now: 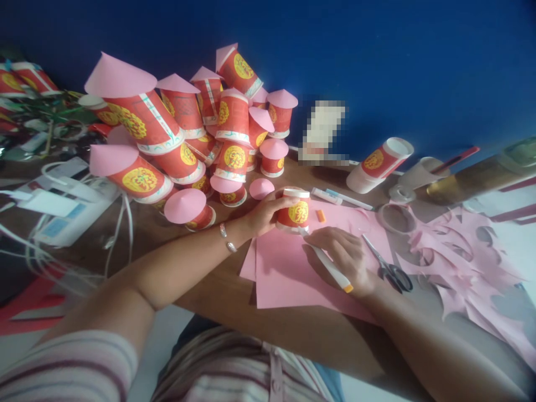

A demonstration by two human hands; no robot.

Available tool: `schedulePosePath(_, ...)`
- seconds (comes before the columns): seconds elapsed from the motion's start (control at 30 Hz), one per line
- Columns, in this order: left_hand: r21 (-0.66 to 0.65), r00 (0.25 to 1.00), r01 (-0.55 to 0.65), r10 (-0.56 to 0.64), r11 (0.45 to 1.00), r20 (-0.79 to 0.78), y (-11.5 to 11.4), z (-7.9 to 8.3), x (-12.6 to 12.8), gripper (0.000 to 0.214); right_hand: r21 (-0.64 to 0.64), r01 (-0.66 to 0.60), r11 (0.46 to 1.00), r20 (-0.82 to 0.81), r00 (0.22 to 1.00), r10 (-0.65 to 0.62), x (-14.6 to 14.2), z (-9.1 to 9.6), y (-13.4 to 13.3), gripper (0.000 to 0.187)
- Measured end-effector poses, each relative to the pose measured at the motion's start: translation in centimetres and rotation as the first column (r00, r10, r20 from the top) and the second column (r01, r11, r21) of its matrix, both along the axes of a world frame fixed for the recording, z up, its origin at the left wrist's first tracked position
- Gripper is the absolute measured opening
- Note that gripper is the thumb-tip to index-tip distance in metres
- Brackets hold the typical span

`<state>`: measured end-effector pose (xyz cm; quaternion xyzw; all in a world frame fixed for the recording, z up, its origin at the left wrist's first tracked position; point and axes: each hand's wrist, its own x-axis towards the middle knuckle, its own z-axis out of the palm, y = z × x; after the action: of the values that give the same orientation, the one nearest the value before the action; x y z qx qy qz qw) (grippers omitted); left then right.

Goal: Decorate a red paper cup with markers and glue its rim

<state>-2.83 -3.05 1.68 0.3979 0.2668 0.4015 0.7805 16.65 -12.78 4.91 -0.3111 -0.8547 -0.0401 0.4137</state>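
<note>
- Red paper cup [295,211] stands on the pink sheet [285,273], near its far edge, mid-table.
- Left hand [262,215] wraps the cup's side, fingers closed around it.
- Right hand [343,257] pinches a white pen [330,268], its tip at the cup's base.
- Scissors [387,265] lie just beside the right hand.
- Cone-topped cups [188,145] are heaped behind; pink offcuts [456,251] lie further right.
</note>
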Motion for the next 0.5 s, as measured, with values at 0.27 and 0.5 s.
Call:
schedulePosePath(0.27, -0.016, 0.999, 0.034, -0.034, 0.999, 0.004, 0.33, -0.47, -0.15, 0.046, -0.003, 0.005, 1.000, -0.007, 1.000, -0.005, -0.08, 0.01, -0.03, 0.022)
schedulePosePath(0.5, 0.007, 0.999, 0.050, -0.050, 0.999, -0.012, 0.32, -0.59, -0.27, 0.046, -0.012, 0.013, 1.000, -0.003, 1.000, -0.013, -0.21, 0.07, -0.12, 0.020)
